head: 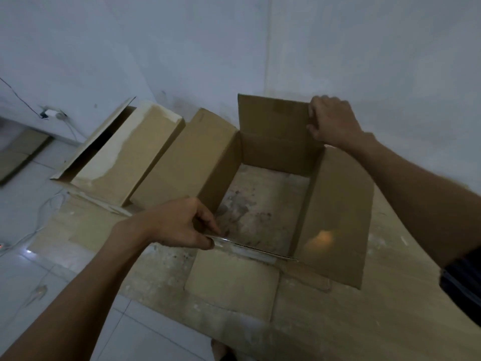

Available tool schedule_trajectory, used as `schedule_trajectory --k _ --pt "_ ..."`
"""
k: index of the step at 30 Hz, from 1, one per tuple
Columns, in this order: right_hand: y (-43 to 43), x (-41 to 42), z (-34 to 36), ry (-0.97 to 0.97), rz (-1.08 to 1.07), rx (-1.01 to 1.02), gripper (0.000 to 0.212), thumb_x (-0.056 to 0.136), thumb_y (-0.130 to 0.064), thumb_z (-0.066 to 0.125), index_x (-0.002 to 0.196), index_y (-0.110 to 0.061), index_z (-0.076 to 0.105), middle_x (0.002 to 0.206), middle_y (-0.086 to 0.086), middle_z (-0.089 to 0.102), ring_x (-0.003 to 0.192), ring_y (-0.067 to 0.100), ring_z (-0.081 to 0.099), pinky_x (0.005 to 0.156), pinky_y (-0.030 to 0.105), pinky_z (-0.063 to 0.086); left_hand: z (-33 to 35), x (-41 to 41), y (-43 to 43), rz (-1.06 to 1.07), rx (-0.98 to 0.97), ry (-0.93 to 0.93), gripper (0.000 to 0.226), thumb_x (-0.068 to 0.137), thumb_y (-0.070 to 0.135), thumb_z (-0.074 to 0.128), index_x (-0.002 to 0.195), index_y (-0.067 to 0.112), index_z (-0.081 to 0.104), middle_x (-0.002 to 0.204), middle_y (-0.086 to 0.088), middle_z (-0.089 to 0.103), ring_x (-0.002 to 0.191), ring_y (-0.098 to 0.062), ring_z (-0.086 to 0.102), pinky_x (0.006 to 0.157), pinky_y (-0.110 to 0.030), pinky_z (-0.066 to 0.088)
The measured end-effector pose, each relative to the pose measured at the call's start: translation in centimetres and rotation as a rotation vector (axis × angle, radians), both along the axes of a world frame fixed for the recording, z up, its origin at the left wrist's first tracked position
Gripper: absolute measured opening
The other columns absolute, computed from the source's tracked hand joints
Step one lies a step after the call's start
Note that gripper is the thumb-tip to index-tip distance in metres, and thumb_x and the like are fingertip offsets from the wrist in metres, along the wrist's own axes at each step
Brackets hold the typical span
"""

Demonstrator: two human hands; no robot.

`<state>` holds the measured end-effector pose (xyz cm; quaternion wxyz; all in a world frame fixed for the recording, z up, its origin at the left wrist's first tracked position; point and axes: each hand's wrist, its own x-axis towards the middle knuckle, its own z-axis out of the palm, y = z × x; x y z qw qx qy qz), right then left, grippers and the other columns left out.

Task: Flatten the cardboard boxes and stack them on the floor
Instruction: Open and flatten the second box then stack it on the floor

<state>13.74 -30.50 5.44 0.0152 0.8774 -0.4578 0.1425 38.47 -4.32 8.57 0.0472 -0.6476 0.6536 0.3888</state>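
An open brown cardboard box (335, 204) stands in the middle with all its flaps spread. Its inside is bare, and a stained surface shows through it. My left hand (182, 222) grips the near edge of the box at its left corner, along a strip of clear tape. My right hand (330, 121) is closed on the top right corner of the far flap, which stands upright. A second cardboard box (125, 157) lies on its side to the left, its open end facing left. Flattened stained cardboard (338, 321) lies under the open box.
A white wall rises right behind the boxes. White floor tiles (31, 269) lie to the left, crossed by thin white cables (39, 217). A wall socket with a plug (52, 113) sits at the far left. More flat cardboard (20, 152) lies at the left edge.
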Motion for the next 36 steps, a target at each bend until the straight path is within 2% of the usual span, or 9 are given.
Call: schedule_trajectory --k 6,10,13,19,22,25,28,33,36 --pt "-2.5 0.3 0.7 -0.109 -0.026 0.194 0.039 0.089 -0.016 0.056 0.121 -0.011 0.035 0.071 0.009 0.053 0.062 0.027 0.051 0.063 0.033 0.038 -0.9 0.4 0.8 0.02 -0.031 0.03 0.026 0.076 0.052 0.07 0.098 0.04 0.073 0.094 0.022 0.072 0.086 0.007 0.064 0.085 -0.032 0.054" --pt "-2.6 -1.2 1.7 0.06 0.02 0.187 0.028 0.093 -0.019 0.05 0.118 -0.01 0.054 0.106 0.019 0.063 0.091 0.033 0.056 0.081 0.039 0.043 -1.0 0.6 1.5 0.045 -0.143 -0.008 0.017 0.078 0.055 0.063 0.074 0.04 0.071 0.056 0.023 0.063 0.052 0.004 0.056 0.054 -0.02 0.045" --pt "-1.9 -4.7 3.7 0.098 -0.041 0.184 0.03 0.093 -0.019 0.051 0.12 -0.008 0.058 0.118 0.018 0.062 0.105 0.035 0.056 0.086 0.042 0.043 -0.2 1.0 1.4 0.153 -0.276 -0.048 0.036 0.084 0.042 0.063 0.05 0.032 0.059 0.036 0.011 0.047 0.035 -0.004 0.043 0.043 -0.019 0.03" --pt "4.1 -13.8 10.4 0.142 -0.095 0.057 0.027 0.087 -0.012 0.058 0.112 -0.014 0.068 0.107 0.015 0.07 0.096 0.035 0.06 0.073 0.034 0.041 3.0 0.2 -0.9 0.408 -0.582 -0.098 0.037 0.091 0.041 0.055 0.089 0.008 0.072 0.072 -0.005 0.066 0.062 -0.017 0.062 0.06 -0.031 0.05" --pt "8.3 -16.1 13.9 0.124 -0.113 -0.157 0.028 0.085 -0.012 0.056 0.11 -0.012 0.069 0.093 0.021 0.071 0.083 0.038 0.062 0.066 0.031 0.034 6.0 -1.2 -2.3 0.462 -0.739 -0.147 0.043 0.092 0.043 0.053 0.095 0.004 0.07 0.072 -0.007 0.062 0.065 -0.023 0.059 0.062 -0.03 0.045" --pt "13.6 -18.2 16.1 0.004 -0.148 -0.406 0.04 0.078 -0.022 0.044 0.102 -0.008 0.072 0.078 0.025 0.071 0.067 0.041 0.063 0.063 0.034 0.042 8.3 -2.9 -2.0 0.45 -0.978 -0.157 0.041 0.093 0.042 0.051 0.094 0.006 0.07 0.058 0.0 0.053 0.063 -0.025 0.054 0.062 -0.031 0.04" --pt "19.5 -20.6 15.7 -0.065 -0.213 -0.484 0.037 0.073 -0.02 0.046 0.093 -0.006 0.073 0.075 0.026 0.07 0.062 0.042 0.063 0.06 0.037 0.045 8.2 -3.8 0.3 0.404 -1.099 -0.063 0.036 0.093 0.039 0.053 0.097 0.007 0.071 0.07 -0.008 0.066 0.067 -0.027 0.06 0.063 -0.035 0.046" --pt "27.8 -24.3 8.3 0.029 -0.331 -0.276 0.038 0.061 0.001 0.077 0.096 -0.013 0.075 0.068 0.025 0.07 0.055 0.04 0.065 0.055 0.038 0.051 0.6 -4.2 5.2 0.392 -0.772 -0.102 0.044 0.093 0.044 0.05 0.093 0.004 0.069 0.063 -0.007 0.061 0.055 -0.022 0.057 0.048 -0.028 0.039" --pt "31.3 -24.2 4.5 0.153 -0.282 -0.202 0.033 0.057 0.002 0.079 0.085 -0.013 0.076 0.053 0.019 0.065 0.043 0.033 0.06 0.044 0.03 0.047 -4.9 -5.2 8.9 0.384 -0.577 -0.076 0.041 0.095 0.038 0.049 0.095 0.002 0.068 0.077 -0.012 0.066 0.07 -0.028 0.063 0.057 -0.031 0.044"
